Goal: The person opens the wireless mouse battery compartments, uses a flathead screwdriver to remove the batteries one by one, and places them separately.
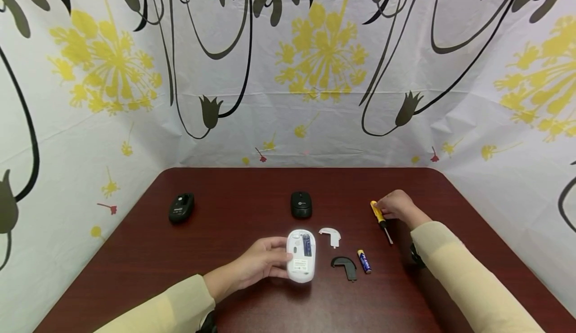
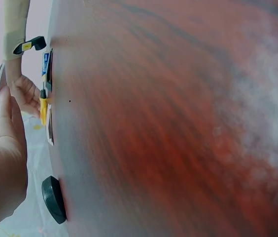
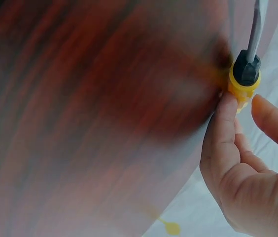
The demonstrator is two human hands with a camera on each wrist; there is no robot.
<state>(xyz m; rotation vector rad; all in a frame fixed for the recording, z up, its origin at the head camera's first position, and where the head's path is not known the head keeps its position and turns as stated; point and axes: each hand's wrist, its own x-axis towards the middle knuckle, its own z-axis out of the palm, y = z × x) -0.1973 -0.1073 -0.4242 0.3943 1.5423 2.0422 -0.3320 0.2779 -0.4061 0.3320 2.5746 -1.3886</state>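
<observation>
My left hand (image 1: 265, 260) holds a white computer mouse (image 1: 300, 268) by its left edge, underside facing the head camera. Its battery compartment is uncovered, and a blue battery (image 1: 307, 245) sits inside. Over on the right, my right hand (image 1: 398, 208) is at the yellow handle of a screwdriver (image 1: 378, 214), whose shaft points toward the near right. In the right wrist view the fingers (image 3: 224, 123) touch the handle, while the thumb shows slightly apart from it. Between the hands are a white battery cover (image 1: 333, 234), a black battery cover (image 1: 345, 261) and a loose blue-and-yellow battery (image 1: 364, 262).
Behind the white mouse stands a black mouse (image 1: 301, 204). Another black mouse (image 1: 182, 208) lies underside up at the far left. The dark red table (image 1: 234, 193) ends at a patterned white curtain (image 1: 252, 143) behind and at both sides.
</observation>
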